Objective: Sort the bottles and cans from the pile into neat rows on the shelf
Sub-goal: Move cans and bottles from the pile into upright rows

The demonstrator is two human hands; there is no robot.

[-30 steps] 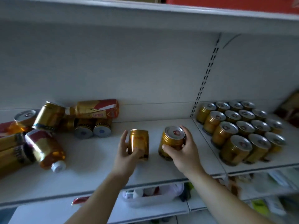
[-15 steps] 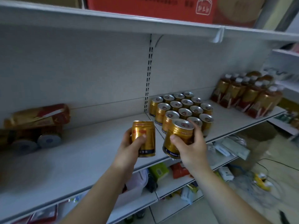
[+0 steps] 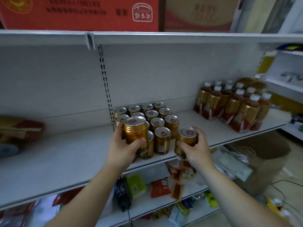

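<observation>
Two gold cans are in hand at the centre of the frame: the left hand (image 3: pixel 124 147) is wrapped round one can (image 3: pixel 136 133) held up in front of the standing block of cans (image 3: pixel 152 118), and the right hand (image 3: pixel 195 148) clasps the other (image 3: pixel 186 140) at the block's lower right, over the white shelf (image 3: pixel 213 128) edge. Stiff, smooth metal cylinders with silver pull-tab lids, they look full, so probably fairly heavy and a little slick; holding round the mid-body seems safest. Capped, gold-labelled bottles (image 3: pixel 232 105) stand at the right, and the blurred pile (image 3: pixel 18 130) lies at the left edge.
</observation>
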